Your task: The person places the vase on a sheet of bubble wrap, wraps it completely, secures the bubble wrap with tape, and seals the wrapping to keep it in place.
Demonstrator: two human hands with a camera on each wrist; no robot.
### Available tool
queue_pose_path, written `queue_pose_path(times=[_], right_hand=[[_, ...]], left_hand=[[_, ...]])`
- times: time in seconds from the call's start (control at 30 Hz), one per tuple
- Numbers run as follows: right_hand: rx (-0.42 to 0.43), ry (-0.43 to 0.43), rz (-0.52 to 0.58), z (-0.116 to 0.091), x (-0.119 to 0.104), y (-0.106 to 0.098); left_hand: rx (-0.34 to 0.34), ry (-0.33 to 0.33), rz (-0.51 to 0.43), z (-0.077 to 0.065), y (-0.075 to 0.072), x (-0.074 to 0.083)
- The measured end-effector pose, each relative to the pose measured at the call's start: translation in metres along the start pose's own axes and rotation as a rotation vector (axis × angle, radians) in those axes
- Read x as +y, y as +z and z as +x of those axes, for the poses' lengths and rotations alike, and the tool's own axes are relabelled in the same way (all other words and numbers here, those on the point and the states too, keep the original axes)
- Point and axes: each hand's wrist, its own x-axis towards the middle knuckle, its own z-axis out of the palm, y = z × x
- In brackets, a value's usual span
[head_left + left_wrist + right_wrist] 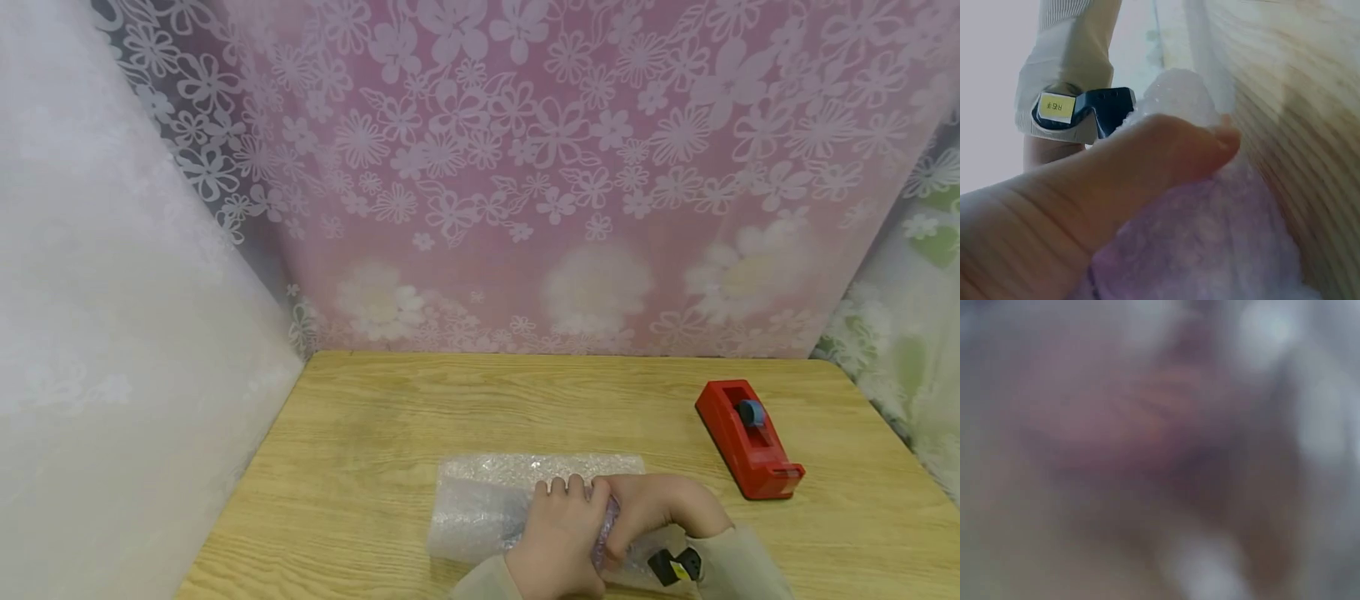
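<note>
Bubble wrap (480,512) is rolled around something purple (606,529) near the table's front edge, with a flat flap at the back. My left hand (558,533) grips the roll from above, fingers over its far side. In the left wrist view, the thumb of that left hand (1147,156) presses along the wrapped purple bundle (1191,244). The right hand (660,504) bends around the bundle's right part, its fingers holding the wrap close to the left hand. What the purple thing is stays hidden by wrap and hands. The right wrist view is only a blur.
A red tape dispenser (750,446) with a roll of tape (750,412) stands at the right of the wooden table (375,417). Flowered curtains (525,167) hang behind the table and at both sides. A black wrist camera (675,567) sits by the right sleeve.
</note>
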Motion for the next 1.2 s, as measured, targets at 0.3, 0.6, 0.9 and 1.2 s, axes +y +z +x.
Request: queue_pose_path(times=[0.3,0.6,0.9,1.2], right_hand=[[0.07,0.049,-0.027,-0.001,-0.001,0.002],[0.419,0.054,-0.414,-0.019,-0.016,0.027],[0.677,0.062,-0.744,-0.02,-0.021,0.063],[0.747,0.018,-0.781,-0.015,-0.016,0.063]], left_hand=[[-0.028,-0.003,-0.042,0.002,-0.001,-0.004],[-0.061,-0.057,-0.022,0.003,0.001,-0.004],[-0.094,-0.076,-0.113,0.009,0.006,-0.011],[-0.08,-0.048,-0.15,0.012,0.005,-0.017]])
